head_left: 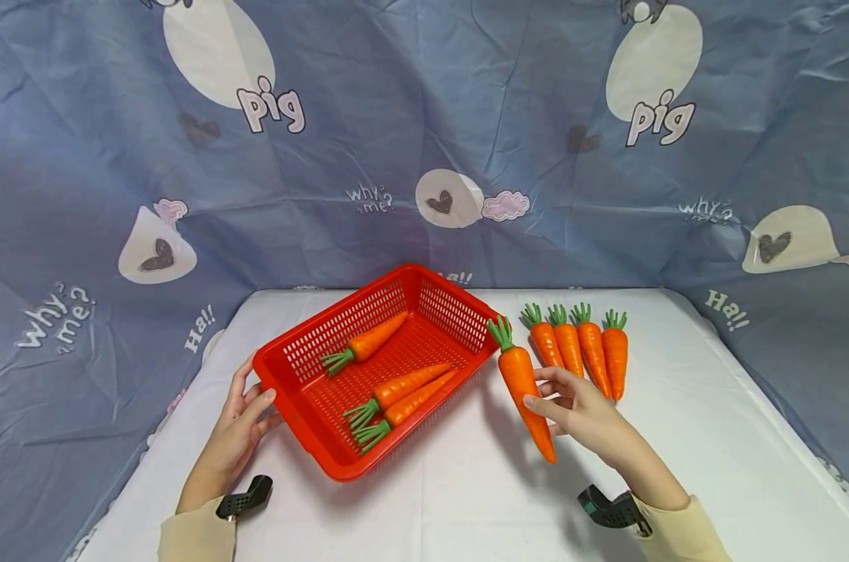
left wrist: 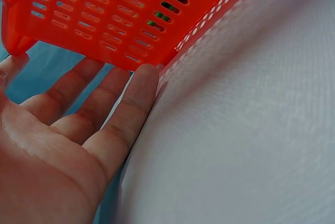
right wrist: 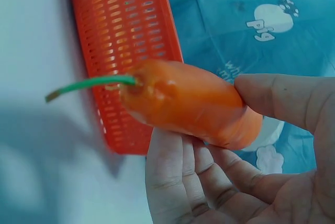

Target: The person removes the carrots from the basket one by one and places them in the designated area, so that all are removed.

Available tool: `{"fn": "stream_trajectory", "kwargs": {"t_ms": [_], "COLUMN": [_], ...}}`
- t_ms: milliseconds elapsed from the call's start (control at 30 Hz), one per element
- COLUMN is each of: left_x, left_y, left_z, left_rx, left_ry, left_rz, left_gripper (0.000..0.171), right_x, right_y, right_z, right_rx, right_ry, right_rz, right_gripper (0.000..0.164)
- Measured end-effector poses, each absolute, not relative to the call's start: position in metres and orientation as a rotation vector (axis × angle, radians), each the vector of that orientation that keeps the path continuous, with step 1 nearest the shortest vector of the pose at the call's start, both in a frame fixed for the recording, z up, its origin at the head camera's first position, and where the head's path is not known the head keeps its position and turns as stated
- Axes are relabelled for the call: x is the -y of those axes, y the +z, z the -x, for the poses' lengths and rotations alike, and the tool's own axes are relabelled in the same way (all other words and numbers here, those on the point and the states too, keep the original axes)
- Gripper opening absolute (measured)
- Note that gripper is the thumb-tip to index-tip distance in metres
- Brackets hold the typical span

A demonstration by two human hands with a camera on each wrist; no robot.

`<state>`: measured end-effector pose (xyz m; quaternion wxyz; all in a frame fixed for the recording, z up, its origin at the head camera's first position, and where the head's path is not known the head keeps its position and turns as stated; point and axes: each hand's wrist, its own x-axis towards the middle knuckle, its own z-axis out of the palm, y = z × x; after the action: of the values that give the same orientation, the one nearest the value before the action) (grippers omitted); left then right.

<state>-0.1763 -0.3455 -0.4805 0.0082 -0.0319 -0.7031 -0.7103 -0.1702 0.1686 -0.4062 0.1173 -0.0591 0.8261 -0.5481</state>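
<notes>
A red plastic basket with slotted walls stands at a slant on the table, with three orange carrots inside, one carrot near the back wall and two near the front. My left hand holds the basket's left end, thumb at the rim; the left wrist view shows its fingertips at the lower edge of the slotted wall. Between thumb and fingers, my right hand pinches another carrot just right of the basket. That carrot is tilted, green stems up and tip down, and casts a shadow on the table.
Several more carrots lie in a row at the table's back right, stems toward the back. A white cloth covers the table. Behind and at both sides hangs a blue printed curtain.
</notes>
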Motion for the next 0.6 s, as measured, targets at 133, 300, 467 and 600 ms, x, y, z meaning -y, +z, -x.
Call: {"fn": "stream_trajectory", "kwargs": {"t_ms": [133, 300, 467, 600], "left_x": [0.345, 0.345, 0.345, 0.345], "left_y": [-0.481, -0.482, -0.482, -0.482], "left_z": [0.177, 0.176, 0.176, 0.177], "left_rx": [2.185, 2.183, 2.189, 2.191], "left_ry": [-2.227, -2.226, -2.222, -2.223], "left_rz": [0.118, 0.127, 0.118, 0.111], "left_gripper": [0.071, 0.07, 0.07, 0.07], "right_x": [-0.175, -0.183, -0.194, -0.202], "right_y": [-0.408, -0.414, -0.422, -0.428], "right_z": [0.165, 0.16, 0.157, 0.155], "right_rx": [-2.433, -2.433, -2.428, -2.428], "right_ry": [-1.6, -1.585, -1.591, -1.59], "right_rz": [0.124, 0.089, 0.075, 0.054], "right_gripper": [0.058, 0.059, 0.06, 0.059]}}
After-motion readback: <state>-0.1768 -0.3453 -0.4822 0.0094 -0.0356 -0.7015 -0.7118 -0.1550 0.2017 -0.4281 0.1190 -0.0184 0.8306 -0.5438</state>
